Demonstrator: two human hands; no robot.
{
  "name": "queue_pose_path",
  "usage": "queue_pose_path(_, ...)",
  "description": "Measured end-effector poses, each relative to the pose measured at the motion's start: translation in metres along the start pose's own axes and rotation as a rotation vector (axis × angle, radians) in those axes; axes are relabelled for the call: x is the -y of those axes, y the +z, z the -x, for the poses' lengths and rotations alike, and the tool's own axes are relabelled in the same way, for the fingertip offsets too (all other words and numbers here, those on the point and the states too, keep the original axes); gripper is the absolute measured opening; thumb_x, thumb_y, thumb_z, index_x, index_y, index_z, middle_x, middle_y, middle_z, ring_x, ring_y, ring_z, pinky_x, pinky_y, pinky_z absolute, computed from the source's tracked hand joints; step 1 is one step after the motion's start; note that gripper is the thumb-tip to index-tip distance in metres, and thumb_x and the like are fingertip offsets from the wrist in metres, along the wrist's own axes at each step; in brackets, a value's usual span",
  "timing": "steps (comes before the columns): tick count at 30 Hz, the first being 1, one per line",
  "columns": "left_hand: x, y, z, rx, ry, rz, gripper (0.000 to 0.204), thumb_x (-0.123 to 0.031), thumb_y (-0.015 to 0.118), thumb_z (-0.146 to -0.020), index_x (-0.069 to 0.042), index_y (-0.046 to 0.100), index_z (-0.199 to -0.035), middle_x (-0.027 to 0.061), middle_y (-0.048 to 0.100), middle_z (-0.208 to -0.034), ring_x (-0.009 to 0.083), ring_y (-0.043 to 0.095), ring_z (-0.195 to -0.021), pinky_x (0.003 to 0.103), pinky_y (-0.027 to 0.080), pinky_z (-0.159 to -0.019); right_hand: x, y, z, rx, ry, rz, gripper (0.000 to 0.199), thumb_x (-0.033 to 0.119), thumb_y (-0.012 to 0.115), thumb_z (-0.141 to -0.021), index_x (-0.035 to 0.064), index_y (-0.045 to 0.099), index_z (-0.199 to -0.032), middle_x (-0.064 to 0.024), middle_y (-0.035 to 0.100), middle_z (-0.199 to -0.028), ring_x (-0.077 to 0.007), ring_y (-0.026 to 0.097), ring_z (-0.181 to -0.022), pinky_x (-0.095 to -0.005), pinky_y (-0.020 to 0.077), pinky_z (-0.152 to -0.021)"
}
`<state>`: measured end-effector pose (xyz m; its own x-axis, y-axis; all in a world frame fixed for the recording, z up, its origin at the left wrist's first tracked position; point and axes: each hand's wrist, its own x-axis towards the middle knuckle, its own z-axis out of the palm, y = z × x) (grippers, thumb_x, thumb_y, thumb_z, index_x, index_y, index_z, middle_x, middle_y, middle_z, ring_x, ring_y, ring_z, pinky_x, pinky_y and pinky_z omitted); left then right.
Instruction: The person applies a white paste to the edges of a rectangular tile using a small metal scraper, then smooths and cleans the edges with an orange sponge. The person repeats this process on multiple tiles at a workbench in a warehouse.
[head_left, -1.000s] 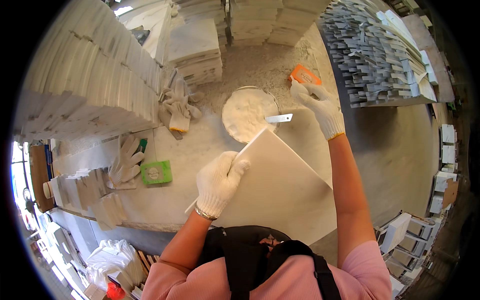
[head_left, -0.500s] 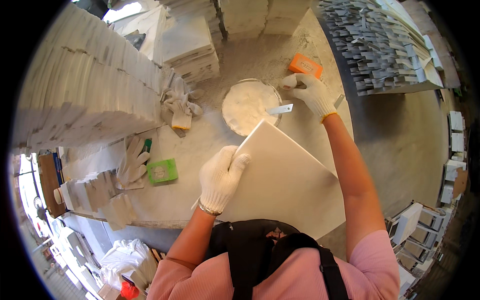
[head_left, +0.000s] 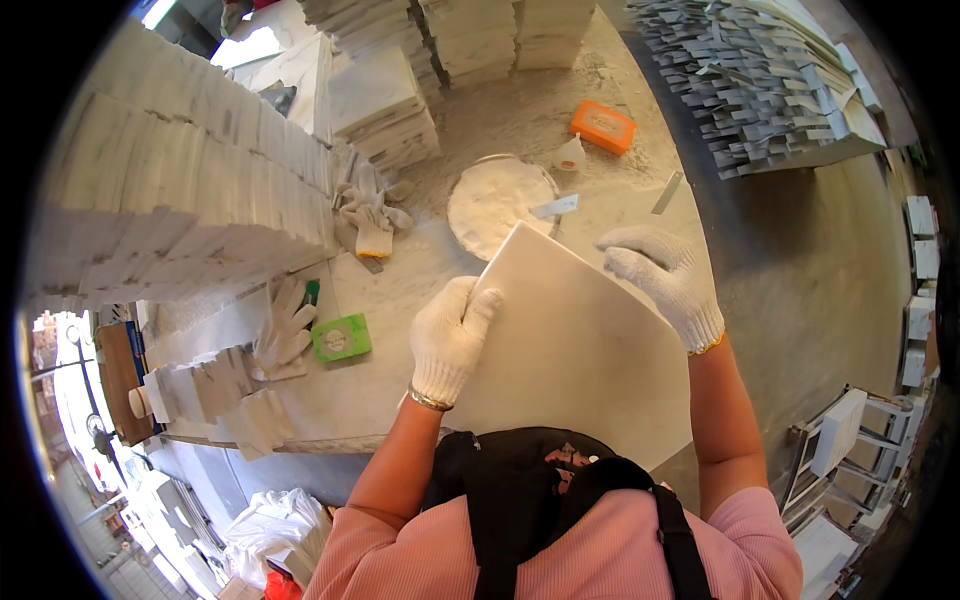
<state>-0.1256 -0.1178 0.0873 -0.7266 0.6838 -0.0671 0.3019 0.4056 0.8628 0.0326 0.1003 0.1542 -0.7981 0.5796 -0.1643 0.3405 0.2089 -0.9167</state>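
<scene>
My left hand (head_left: 447,335), in a white knit glove, grips the left edge of a square white stone tile (head_left: 560,330), thumb on top. The tile is tilted in front of my body, one corner pointing away from me. My gloved right hand (head_left: 665,280) hovers by the tile's right edge, fingers stretched out and thumb apart, with nothing visible in it. Beyond the tile, a round tub of pale powder or paste (head_left: 495,195) has a flat metal scraper (head_left: 555,207) lying across its rim. A small white squeeze bottle (head_left: 570,154) stands near an orange block (head_left: 603,127).
Tall stacks of marble tiles (head_left: 190,170) line the left and back of the table. Spare gloves (head_left: 370,215), another glove (head_left: 284,325) and a green block (head_left: 341,338) lie at left. A metal blade (head_left: 667,193) rests near the right edge. Stacked strips (head_left: 750,90) stand beyond.
My right hand has let go of the small white bottle and drawn back toward me to the tile's right edge. The left hand still holds the tile.
</scene>
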Motion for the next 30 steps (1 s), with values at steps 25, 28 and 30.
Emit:
queue_pose_path(25,-0.009,-0.002,0.002,0.003,0.028,-0.042,0.026,-0.032,0.065,-0.098,-0.007,0.069,-0.105,0.0131,0.069,-0.085,0.0282,0.067,-0.075,0.035,0.052,-0.072,-0.050,0.033,-0.098,0.030,-0.093,0.619,0.025,0.039,0.065,-0.091,0.0197,0.077,-0.101,-0.0056,0.075,-0.093,-0.0253,0.070,-0.091,-0.0376,0.0530,-0.078)
queue_pose_path(28,-0.007,-0.004,0.003,-0.001,0.024,-0.054,0.025,-0.030,0.067,-0.097,-0.006,0.069,-0.105,0.0130,0.069,-0.085,0.0272,0.067,-0.075,0.035,0.052,-0.072,-0.049,0.031,-0.098,0.025,-0.105,0.545,0.022,0.031,0.064,-0.092,0.0160,0.077,-0.102,-0.0075,0.075,-0.095,-0.0259,0.070,-0.091,-0.0363,0.0535,-0.079)
queue_pose_path(30,-0.005,-0.003,0.003,-0.007,0.032,-0.058,0.024,-0.029,0.067,-0.097,-0.007,0.069,-0.106,0.0129,0.069,-0.085,0.0266,0.067,-0.074,0.034,0.052,-0.072,-0.042,0.027,-0.091,-0.026,-0.082,0.430,0.020,0.025,0.064,-0.092,0.0131,0.077,-0.103,-0.0082,0.075,-0.095,-0.0259,0.070,-0.089,-0.0354,0.0537,-0.079)
